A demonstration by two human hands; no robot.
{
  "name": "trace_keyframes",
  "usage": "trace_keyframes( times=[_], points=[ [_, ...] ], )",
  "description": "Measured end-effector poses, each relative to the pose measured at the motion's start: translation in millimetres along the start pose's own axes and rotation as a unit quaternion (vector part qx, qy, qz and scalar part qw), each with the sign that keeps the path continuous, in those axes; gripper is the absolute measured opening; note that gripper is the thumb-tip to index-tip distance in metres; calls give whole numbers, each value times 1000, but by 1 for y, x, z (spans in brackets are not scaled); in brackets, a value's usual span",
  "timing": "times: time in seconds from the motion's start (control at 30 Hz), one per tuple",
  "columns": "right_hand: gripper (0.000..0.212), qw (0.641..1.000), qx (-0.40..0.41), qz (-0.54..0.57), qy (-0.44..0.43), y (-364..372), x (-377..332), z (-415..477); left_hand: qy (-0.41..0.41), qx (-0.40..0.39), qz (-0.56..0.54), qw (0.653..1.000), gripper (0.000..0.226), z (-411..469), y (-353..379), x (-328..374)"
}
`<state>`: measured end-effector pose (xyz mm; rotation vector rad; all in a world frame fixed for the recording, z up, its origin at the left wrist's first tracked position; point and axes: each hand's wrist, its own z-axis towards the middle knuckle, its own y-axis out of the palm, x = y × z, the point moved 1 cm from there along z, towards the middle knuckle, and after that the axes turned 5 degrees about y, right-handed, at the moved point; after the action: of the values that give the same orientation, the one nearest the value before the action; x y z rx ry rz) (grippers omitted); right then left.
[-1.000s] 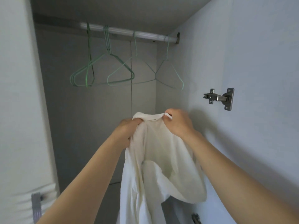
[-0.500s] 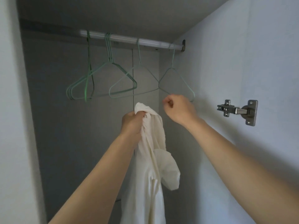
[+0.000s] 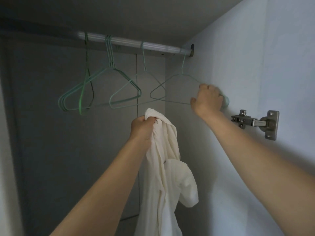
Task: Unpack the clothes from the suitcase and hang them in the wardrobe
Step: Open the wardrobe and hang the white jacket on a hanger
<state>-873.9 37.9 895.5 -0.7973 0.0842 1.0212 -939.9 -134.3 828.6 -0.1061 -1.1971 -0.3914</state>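
A white shirt [image 3: 163,167] hangs bunched from my left hand [image 3: 142,127], which grips it near the collar at the middle of the view. My right hand [image 3: 207,99] is raised to the right end of the rightmost green wire hanger [image 3: 172,82], its fingers curled round that end. This hanger hangs on the wardrobe rail [image 3: 153,46] next to the right wall. Several more green hangers [image 3: 95,92] hang further left on the same rail. The suitcase is out of view.
The wardrobe's right side wall [image 3: 255,65] carries a metal door hinge [image 3: 255,123] just right of my right forearm. The dark back panel [image 3: 51,150] lies behind the hangers, with room below the rail.
My right hand let go of the shirt and rose up and right to the rightmost hanger. The shirt now hangs bunched from my left hand alone.
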Motion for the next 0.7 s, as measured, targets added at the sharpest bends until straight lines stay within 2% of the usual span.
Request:
trace_keyframes(
  times=[0.1, 0.2, 0.57, 0.7],
  points=[
    [32, 993, 110, 19, -47, 3, 2, 1, -2, 4, -7, 1000, 19, 1, 0, 0],
    [34, 987, 152, 5, -52, 5, 0, 4, 0, 6, -20, 1000, 23, 1, 0, 2],
    [41, 992, 83, -84, -44, 12, -2, 16, 3, -1, -12, 1000, 22, 4, 3, 6],
    [42, 995, 28, -92, -35, 12, -2, 14, 0, -2, -16, 1000, 21, 7, 5, 5]
  ],
)
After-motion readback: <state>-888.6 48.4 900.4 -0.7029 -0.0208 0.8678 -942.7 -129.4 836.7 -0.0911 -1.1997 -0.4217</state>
